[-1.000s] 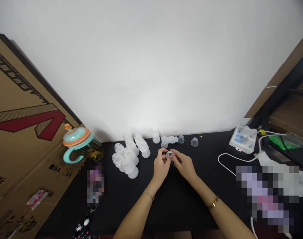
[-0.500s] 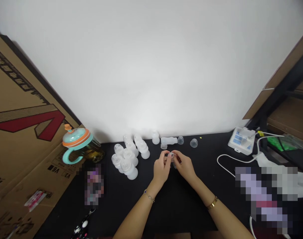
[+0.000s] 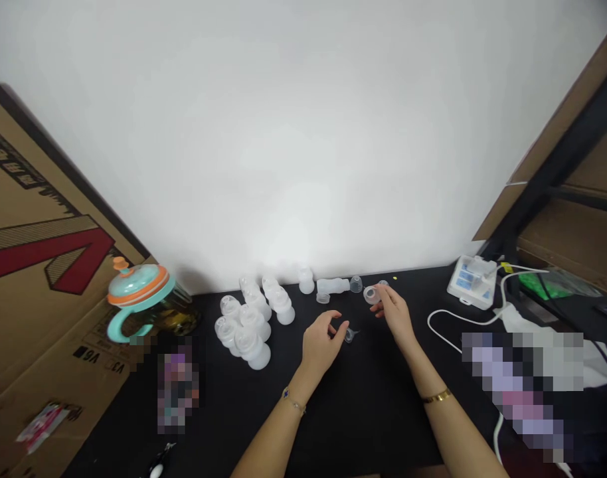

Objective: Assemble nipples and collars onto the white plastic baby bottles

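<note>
My right hand (image 3: 394, 315) pinches a small clear plastic ring (image 3: 371, 295) above the back part of the black table. My left hand (image 3: 324, 338) is empty, with thumb and forefinger apart in a loose curve. Just beside the left fingertips lies a small clear teat-like piece (image 3: 350, 336). Behind the hands, a translucent white bottle body (image 3: 333, 285) rests on its side by the wall. A small clear collar (image 3: 323, 299) lies in front of it, and a clear domed cap (image 3: 356, 284) is at its right end. Another clear cap (image 3: 384, 284) is partly hidden behind my right fingers.
Several small white bottles with clear tops (image 3: 248, 342) stand grouped to the left; another bottle (image 3: 306, 279) stands by the wall. Further left are a jug (image 3: 144, 295) and a cardboard box (image 3: 29, 265). A white case (image 3: 471, 282) and a looping cable (image 3: 445, 312) occupy the right.
My hands, together over small clear parts before, have separated. My right hand has gone right and away from me with the ring; the left has opened. The view has shifted slightly.
</note>
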`<state>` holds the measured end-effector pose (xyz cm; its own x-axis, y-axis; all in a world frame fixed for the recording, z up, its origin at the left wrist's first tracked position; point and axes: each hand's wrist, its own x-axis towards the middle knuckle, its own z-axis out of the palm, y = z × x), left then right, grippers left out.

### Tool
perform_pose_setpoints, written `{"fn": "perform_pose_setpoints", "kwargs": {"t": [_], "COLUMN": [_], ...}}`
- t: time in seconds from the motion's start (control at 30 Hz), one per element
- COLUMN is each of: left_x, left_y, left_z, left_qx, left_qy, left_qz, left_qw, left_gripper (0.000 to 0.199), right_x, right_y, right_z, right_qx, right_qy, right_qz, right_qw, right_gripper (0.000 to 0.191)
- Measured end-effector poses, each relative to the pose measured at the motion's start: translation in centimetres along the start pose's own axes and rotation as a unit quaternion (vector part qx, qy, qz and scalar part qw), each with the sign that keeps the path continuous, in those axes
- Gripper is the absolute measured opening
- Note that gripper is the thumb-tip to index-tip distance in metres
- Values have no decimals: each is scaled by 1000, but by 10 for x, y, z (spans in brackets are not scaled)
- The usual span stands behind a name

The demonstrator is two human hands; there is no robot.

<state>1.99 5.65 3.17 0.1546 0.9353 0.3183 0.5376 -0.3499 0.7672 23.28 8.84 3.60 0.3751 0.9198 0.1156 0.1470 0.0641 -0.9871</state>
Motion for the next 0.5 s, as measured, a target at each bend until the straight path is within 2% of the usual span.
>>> {"fn": "perform_pose_setpoints", "kwargs": {"t": [0.17,0.33,0.5], "left_x": [1,3,4], "left_y": [-5,-6,-7], "left_z": [1,1,2], "left_qx": [27,47,54], "left_qy": [-5,-7,-15], "left_qz": [20,18,8], "left_qw": [999,999,998], "left_gripper": [22,22,22], "right_x": [-1,4,7], "right_y": [4,14,25], "right_z": [-1,-1,0], "right_qx": [-81,-109,-207], "right_qy": [-18,-48,-58], "right_qz": [-33,-39,-82], "right_qw": [996,992,973], "right_gripper": [51,48,43]}}
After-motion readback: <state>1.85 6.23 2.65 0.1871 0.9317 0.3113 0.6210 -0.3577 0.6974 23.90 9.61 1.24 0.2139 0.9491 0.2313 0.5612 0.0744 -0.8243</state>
